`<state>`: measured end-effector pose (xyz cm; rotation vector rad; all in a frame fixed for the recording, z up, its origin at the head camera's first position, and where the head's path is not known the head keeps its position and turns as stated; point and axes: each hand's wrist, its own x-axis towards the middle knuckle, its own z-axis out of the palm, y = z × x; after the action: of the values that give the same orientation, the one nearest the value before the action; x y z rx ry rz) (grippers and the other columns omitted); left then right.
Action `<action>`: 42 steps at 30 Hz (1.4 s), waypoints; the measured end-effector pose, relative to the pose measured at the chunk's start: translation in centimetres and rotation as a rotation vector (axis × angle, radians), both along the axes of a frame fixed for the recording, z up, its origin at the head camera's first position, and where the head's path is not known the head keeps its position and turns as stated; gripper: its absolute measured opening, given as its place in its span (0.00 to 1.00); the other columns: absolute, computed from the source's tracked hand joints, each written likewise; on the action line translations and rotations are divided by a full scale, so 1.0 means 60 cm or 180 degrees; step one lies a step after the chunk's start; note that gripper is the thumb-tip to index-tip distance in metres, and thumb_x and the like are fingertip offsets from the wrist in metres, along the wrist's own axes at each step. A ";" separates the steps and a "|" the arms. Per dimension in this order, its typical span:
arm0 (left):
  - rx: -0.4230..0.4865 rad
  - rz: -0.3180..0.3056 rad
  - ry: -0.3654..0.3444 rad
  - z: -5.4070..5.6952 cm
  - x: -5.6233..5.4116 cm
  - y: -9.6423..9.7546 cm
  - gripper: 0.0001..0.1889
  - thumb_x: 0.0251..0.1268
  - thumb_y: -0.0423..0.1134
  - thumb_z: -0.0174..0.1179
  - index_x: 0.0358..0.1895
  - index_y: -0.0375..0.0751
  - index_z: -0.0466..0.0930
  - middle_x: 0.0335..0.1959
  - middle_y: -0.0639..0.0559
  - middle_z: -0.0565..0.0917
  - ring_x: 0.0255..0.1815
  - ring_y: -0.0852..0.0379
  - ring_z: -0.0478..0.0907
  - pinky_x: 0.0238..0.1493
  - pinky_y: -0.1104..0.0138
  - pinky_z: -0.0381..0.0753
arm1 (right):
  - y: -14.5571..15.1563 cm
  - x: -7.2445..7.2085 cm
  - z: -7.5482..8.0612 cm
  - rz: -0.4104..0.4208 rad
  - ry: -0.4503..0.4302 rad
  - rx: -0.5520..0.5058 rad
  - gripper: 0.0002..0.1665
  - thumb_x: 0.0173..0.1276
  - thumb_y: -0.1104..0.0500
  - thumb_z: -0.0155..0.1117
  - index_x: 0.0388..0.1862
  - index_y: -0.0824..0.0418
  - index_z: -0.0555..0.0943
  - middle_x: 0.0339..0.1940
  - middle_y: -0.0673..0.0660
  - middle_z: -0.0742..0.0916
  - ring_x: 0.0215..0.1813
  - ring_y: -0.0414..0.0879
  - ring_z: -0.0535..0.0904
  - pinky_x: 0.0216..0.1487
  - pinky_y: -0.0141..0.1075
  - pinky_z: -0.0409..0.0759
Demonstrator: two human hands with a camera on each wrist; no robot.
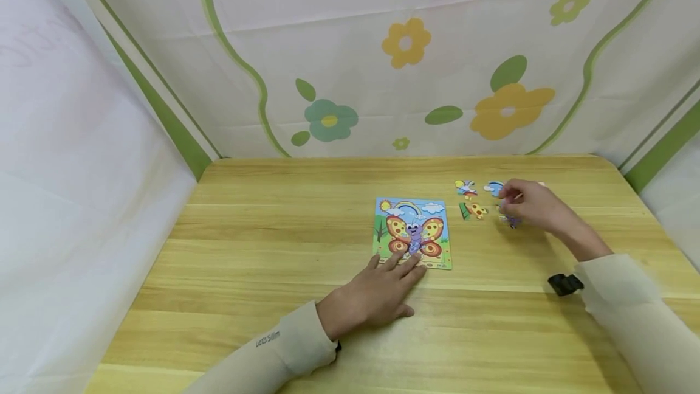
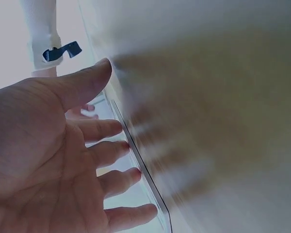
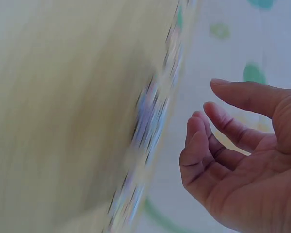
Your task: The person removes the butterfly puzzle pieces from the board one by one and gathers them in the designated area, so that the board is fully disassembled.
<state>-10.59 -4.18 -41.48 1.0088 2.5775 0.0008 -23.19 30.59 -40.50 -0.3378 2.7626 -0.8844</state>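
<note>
A square puzzle board point(image 1: 383, 230) with a purple, orange-winged butterfly picture lies on the wooden table. My left hand point(image 1: 380, 290) rests its fingertips on the board's near edge, fingers spread and nearly straight. To the right, my right hand point(image 1: 533, 204) hovers over loose puzzle pieces, partly hiding some. Among them are a piece with a yellow sun point(image 1: 466, 188), a rainbow piece point(image 1: 494, 188), a spotted wing piece point(image 1: 473, 211) and a purple piece point(image 1: 511, 221). In the right wrist view, the right hand's fingers point(image 3: 196, 150) are loosely bent, the thumb apart, with nothing between them.
The wooden table point(image 1: 262, 248) runs back to a white cloth point(image 1: 350, 65) printed with flowers and green vines. Another white cloth point(image 1: 93, 199) hangs along the left side. A black strap buckle point(image 1: 566, 284) hangs at the right sleeve.
</note>
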 end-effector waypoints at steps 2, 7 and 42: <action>-0.0014 -0.0018 0.0026 0.000 0.002 -0.001 0.40 0.79 0.59 0.55 0.86 0.54 0.51 0.89 0.56 0.48 0.88 0.51 0.49 0.83 0.45 0.61 | -0.032 0.002 0.001 0.0142 0.0015 -0.0094 0.12 0.74 0.65 0.66 0.52 0.71 0.79 0.45 0.63 0.85 0.46 0.50 0.80 0.37 0.32 0.78; -0.0067 -0.0055 0.0075 0.000 0.007 0.001 0.41 0.79 0.60 0.54 0.87 0.53 0.49 0.89 0.54 0.47 0.89 0.53 0.48 0.83 0.49 0.62 | -0.111 0.006 0.005 0.0453 -0.0025 -0.0307 0.11 0.71 0.68 0.67 0.51 0.71 0.81 0.41 0.60 0.87 0.43 0.47 0.80 0.38 0.32 0.78; -0.0182 -0.0103 0.0191 0.004 0.012 0.009 0.40 0.78 0.61 0.54 0.86 0.54 0.52 0.89 0.53 0.49 0.88 0.53 0.50 0.82 0.50 0.63 | -0.292 -0.002 -0.034 0.0973 -0.1129 -0.0875 0.12 0.68 0.72 0.61 0.49 0.73 0.85 0.34 0.58 0.85 0.33 0.44 0.76 0.37 0.34 0.77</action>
<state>-9.89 -3.66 -41.22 1.0443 2.5989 -0.1127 -23.33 13.06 -42.55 -0.5704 2.1976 -1.1175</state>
